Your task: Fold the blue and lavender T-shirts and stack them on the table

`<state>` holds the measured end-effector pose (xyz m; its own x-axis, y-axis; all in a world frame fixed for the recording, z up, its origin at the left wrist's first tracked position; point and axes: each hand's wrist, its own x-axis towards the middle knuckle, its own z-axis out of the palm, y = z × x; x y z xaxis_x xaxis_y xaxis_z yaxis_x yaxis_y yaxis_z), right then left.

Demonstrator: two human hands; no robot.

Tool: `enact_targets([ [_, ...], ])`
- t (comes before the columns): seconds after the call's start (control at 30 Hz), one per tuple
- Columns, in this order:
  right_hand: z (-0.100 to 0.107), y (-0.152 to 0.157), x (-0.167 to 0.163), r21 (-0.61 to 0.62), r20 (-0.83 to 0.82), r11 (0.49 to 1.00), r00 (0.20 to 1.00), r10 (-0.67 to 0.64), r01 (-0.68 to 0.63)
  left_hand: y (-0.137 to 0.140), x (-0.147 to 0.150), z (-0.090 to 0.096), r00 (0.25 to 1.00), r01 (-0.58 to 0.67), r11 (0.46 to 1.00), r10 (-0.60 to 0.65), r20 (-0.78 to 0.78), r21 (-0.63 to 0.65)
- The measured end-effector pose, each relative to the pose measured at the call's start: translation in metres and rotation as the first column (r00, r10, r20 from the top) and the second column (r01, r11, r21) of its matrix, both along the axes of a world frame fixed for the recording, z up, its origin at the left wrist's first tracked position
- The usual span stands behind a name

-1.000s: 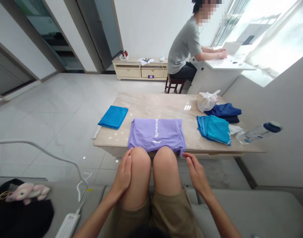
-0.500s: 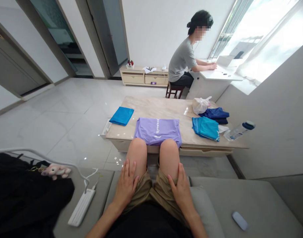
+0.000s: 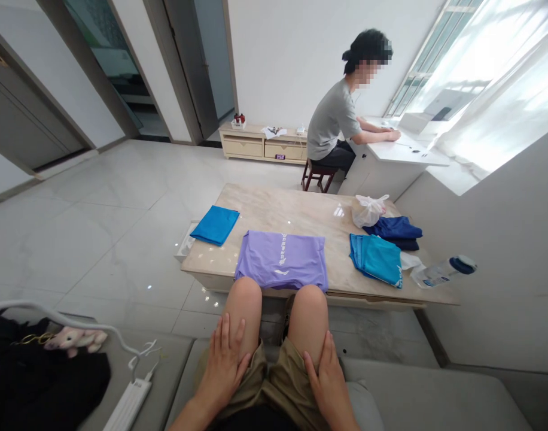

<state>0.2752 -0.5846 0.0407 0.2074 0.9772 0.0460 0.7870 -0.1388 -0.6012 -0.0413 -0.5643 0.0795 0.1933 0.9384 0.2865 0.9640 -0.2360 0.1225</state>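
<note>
My left hand [image 3: 224, 362] lies flat on my left thigh, fingers stretched out, holding nothing. On the other thigh rests my right hand [image 3: 324, 374], also open with its thumb spread. Just beyond my knees, a folded purple shirt [image 3: 260, 257] with white lettering lies at the near edge of the marble-topped coffee table [image 3: 274, 206]. A folded blue cloth [image 3: 215, 225] is at the table's left end. Toward the right are a folded turquoise garment [image 3: 376, 258] and a dark blue folded garment [image 3: 395, 230] behind it.
A clear bottle [image 3: 444, 272] and a white plastic bag [image 3: 368, 209] stand on the table's right side. On the sofa to my left are a white power strip [image 3: 129, 404] and a plush toy [image 3: 76, 340]. Across the room, a person [image 3: 334, 120] sits at a white desk [image 3: 408, 149].
The view has tilted up slightly, so the table and my knees appear lower. Both hands stay on my thighs, and the folded clothes have not moved on the table.
</note>
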Motion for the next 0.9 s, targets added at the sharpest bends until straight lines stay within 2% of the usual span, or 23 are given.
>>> enact_targets([
  [0.13,-0.003,0.000,0.002,-0.044,-0.017,0.998,0.999,-0.046,0.045,0.004,0.000,-0.002,0.999,0.031,0.999,-0.032,-0.032,-0.033],
  [0.27,-0.012,0.001,0.003,-0.009,-0.023,0.996,0.996,-0.087,0.087,0.006,-0.007,-0.003,0.997,0.053,0.997,-0.056,-0.047,-0.061],
  [0.4,-0.010,0.004,0.003,-0.027,-0.031,0.996,0.995,-0.091,0.090,0.010,-0.013,-0.002,0.996,0.070,0.991,-0.076,-0.045,-0.118],
  [0.53,-0.005,0.008,0.003,-0.028,-0.056,0.995,0.993,-0.100,0.099,0.010,-0.014,-0.003,0.998,0.050,0.989,-0.054,-0.028,-0.141],
  [0.67,-0.010,0.010,0.003,-0.039,-0.107,0.991,0.986,-0.131,0.128,0.009,-0.013,-0.004,0.999,0.037,0.991,-0.041,-0.021,-0.131],
  [0.77,-0.016,0.008,0.005,-0.039,-0.147,0.991,0.980,-0.132,0.127,0.004,-0.012,-0.002,0.999,0.046,0.988,-0.046,0.005,-0.148],
  [0.9,-0.018,-0.003,0.007,-0.031,-0.183,0.993,0.977,-0.114,0.110,-0.018,-0.020,0.002,0.996,0.040,0.966,-0.019,0.085,-0.255],
])
